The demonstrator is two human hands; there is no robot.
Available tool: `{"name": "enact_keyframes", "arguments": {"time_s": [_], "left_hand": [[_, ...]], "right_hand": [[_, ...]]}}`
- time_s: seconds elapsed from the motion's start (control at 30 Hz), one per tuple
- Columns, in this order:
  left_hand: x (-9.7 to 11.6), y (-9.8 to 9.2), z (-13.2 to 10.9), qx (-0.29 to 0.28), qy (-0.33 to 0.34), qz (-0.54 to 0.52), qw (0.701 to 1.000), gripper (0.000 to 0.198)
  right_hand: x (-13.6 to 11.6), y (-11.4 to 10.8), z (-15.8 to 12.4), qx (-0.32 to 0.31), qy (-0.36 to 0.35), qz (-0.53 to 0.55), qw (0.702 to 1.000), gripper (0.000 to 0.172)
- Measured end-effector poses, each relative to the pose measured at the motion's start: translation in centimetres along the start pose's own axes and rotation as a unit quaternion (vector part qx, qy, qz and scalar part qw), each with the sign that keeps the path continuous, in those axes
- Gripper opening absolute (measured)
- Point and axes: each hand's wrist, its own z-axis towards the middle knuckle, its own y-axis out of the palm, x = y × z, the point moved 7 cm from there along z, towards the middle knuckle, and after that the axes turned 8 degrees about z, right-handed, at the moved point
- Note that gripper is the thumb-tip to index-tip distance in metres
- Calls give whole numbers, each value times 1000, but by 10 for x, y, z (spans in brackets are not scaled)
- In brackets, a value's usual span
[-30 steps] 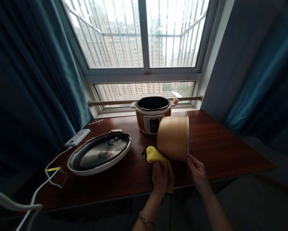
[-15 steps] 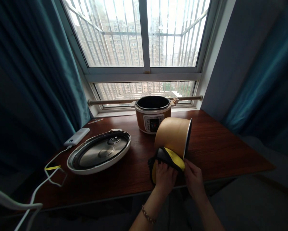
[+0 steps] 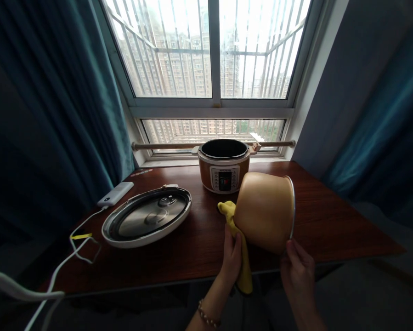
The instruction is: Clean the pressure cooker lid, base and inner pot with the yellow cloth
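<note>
A gold inner pot (image 3: 264, 209) lies tilted on its side above the table's front part, its rim facing right. My right hand (image 3: 298, 271) pinches that rim at its lower edge. My left hand (image 3: 232, 255) is closed on a yellow cloth (image 3: 243, 271) with dark edging, pressed against the pot's base on the left; the cloth's lower end hangs down past the fingers. Behind the pot stands the brown and white electric cooker body (image 3: 208, 171), open at the top with a dark interior and a front control panel.
An oval lid (image 3: 146, 220) lies with its metal inner side up at the left. Beyond it are a white power bank (image 3: 115, 194) and a white cable (image 3: 59, 266) with a yellow tie. The wooden table (image 3: 330, 220) ends at a window with a horizontal rail.
The pot has shifted right and its base has turned more toward me. My left hand moved the cloth from the pot's underside to its base; my right hand went right with the rim.
</note>
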Motion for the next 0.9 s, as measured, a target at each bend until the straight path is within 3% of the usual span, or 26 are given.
{"name": "enact_keyframes", "arguments": {"time_s": [0.1, 0.2, 0.37, 0.53, 0.73, 0.9], "left_hand": [[40, -3, -6, 33, 110, 132, 985, 50], [88, 0, -12, 45, 222, 271, 935, 47], [134, 9, -15, 41, 275, 413, 867, 41], [141, 16, -21, 35, 285, 458, 841, 40], [129, 25, -37, 38, 307, 507, 805, 42], [118, 20, -52, 55, 329, 515, 790, 41]], "right_hand": [[-8, -6, -1, 21, 3, 38, 999, 20], [-4, 0, 1, -25, 42, 70, 996, 32], [21, -2, -6, -57, 105, 94, 988, 43], [51, -12, -24, -73, 182, 112, 974, 47], [78, -33, -38, -47, 241, 112, 963, 43], [102, -55, -49, -45, 292, 128, 947, 30]]}}
